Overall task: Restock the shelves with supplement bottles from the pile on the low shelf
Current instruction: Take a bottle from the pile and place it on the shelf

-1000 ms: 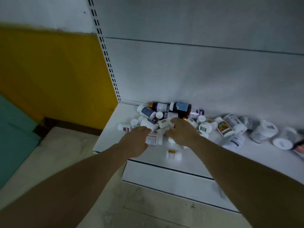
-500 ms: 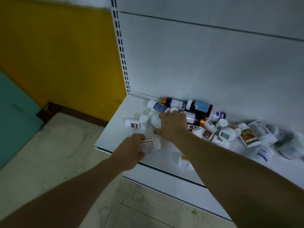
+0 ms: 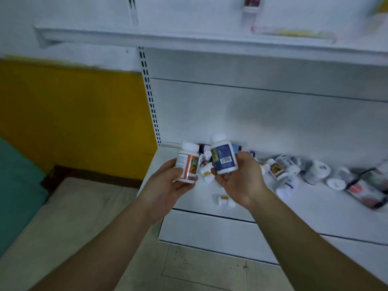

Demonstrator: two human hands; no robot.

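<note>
My left hand (image 3: 168, 182) grips a white-capped bottle with an orange label (image 3: 188, 162), held upright above the low shelf (image 3: 315, 208). My right hand (image 3: 241, 179) grips a white-capped bottle with a dark blue label and a barcode (image 3: 223, 157), also upright. Behind and to the right of both hands lies the pile of supplement bottles (image 3: 298, 171) on the low shelf. One small white bottle (image 3: 225, 201) lies apart near the shelf's front edge.
An upper shelf (image 3: 189, 42) runs across the top of the view, with a blurred item (image 3: 251, 9) standing above it. A slotted upright (image 3: 150, 97) borders the shelf unit on the left. Yellow wall (image 3: 73, 122) and tiled floor (image 3: 189, 267) lie left and below.
Both hands lifted off the pile, each holding a bottle; the right hand, flat on the pile before, now grips the blue-labelled one. The view tilted up and an upper shelf appeared.
</note>
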